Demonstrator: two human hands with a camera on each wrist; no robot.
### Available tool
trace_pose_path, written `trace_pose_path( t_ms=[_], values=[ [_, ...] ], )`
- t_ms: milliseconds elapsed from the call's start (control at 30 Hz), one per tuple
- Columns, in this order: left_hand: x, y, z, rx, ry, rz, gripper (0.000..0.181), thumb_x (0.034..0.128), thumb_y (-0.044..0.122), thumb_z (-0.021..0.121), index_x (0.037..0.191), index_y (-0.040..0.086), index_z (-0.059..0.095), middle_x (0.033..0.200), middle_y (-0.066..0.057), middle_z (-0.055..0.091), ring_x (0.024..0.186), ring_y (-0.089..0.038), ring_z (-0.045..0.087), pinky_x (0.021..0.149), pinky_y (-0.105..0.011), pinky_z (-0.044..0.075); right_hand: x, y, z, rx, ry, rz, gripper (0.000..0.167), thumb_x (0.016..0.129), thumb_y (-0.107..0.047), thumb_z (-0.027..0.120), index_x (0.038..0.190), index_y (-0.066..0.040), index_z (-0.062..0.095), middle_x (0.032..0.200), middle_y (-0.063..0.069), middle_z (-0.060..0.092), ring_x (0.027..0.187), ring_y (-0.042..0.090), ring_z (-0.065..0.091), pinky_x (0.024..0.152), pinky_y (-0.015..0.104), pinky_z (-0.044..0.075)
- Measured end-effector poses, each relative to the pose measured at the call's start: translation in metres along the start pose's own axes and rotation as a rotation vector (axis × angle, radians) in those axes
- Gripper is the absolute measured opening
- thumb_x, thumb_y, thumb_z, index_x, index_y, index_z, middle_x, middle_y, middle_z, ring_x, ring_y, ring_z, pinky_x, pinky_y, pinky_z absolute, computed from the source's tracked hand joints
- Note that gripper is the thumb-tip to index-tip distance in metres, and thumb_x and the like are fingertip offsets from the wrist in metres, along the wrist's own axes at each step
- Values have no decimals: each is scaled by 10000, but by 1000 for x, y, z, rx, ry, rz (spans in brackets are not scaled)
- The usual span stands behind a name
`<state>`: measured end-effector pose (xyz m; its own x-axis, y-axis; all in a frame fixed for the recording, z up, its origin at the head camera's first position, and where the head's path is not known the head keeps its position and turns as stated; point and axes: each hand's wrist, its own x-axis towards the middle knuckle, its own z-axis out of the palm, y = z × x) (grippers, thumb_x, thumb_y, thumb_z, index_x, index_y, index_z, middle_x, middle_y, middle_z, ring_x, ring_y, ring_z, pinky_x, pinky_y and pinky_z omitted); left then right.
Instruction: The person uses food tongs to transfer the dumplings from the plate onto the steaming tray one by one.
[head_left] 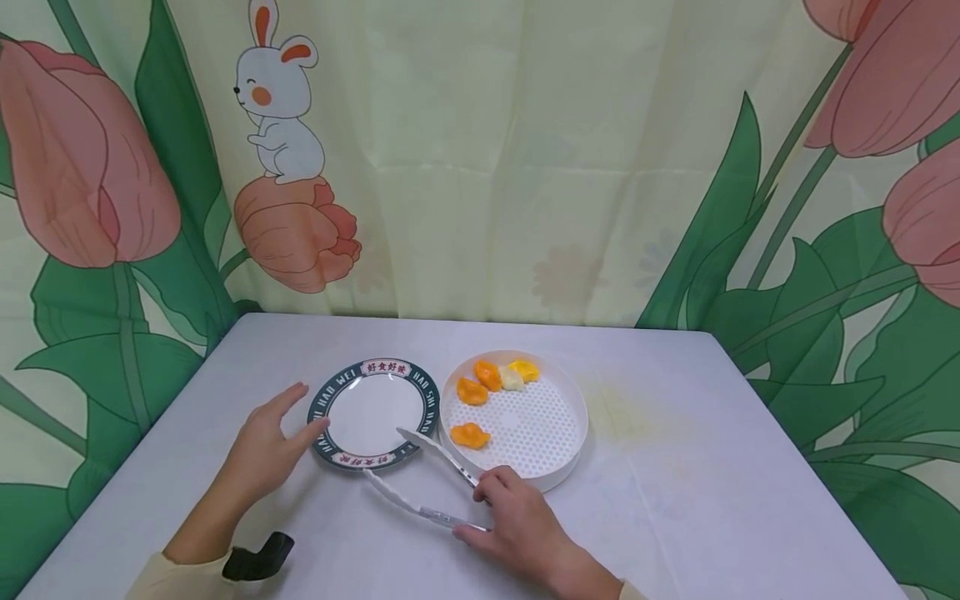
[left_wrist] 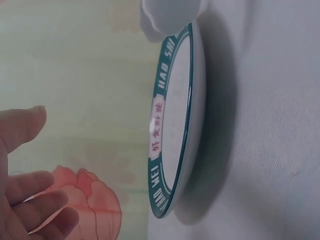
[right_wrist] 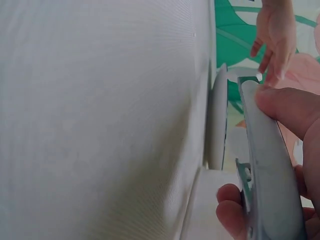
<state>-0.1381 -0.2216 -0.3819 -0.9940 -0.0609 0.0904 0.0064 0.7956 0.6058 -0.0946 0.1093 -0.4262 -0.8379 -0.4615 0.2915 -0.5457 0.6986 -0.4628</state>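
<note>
My right hand grips a pair of tongs with metal handles and white tips. The tong arms are spread: one tip reaches over the right part of a green-rimmed plate, the other lies just in front of it. In the right wrist view, thumb and fingers hold the metal handle. My left hand hovers left of the plate, fingers extended; the left wrist view shows it apart from the rim. Several orange dumplings, a white one and a yellow one lie in a round white tray.
The tray has a dotted floor and a raised wall, and stands right beside the plate. A white cloth covers the table. Behind its far edge hangs a curtain printed with tulips and a rabbit.
</note>
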Motion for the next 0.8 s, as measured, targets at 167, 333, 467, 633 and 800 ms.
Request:
trace_pose_path(
  t_ms=[167,333,467,633,800],
  values=[
    [1,0,1,-4,0,11,733,967,328,662,1503,-66,354,1543,-310,324,1396,-528,287,1046,-673,354,1,-3,-1,-18,-54,48,407,767,-415,859,934,-131,620,921,-53,543,734,62,471,632,189,470],
    [2,0,3,-5,-4,11,729,966,321,665,1501,-67,357,1541,-310,328,1398,-525,289,1055,-670,346,0,-4,-1,-52,-104,104,443,754,-471,851,940,-146,613,866,-80,489,690,51,426,586,182,428],
    [2,-1,3,-6,-10,6,729,965,315,666,1502,-68,355,1542,-310,325,1399,-526,285,1062,-672,335,0,-4,-1,-105,-120,123,453,749,-504,838,933,-163,604,832,-88,455,656,52,404,553,188,402],
    [3,-1,2,-8,-16,9,731,965,320,667,1503,-64,356,1547,-305,321,1403,-524,279,1070,-673,324,0,-5,-1,-158,-129,127,469,739,-539,831,923,-172,605,815,-87,444,624,58,392,524,197,381],
    [4,-1,1,-4,-20,11,736,968,337,661,1503,-65,355,1545,-306,323,1398,-529,281,1068,-677,323,2,-7,1,-168,-115,131,460,732,-528,837,912,-172,608,805,-88,432,613,61,385,518,196,376]
  ],
)
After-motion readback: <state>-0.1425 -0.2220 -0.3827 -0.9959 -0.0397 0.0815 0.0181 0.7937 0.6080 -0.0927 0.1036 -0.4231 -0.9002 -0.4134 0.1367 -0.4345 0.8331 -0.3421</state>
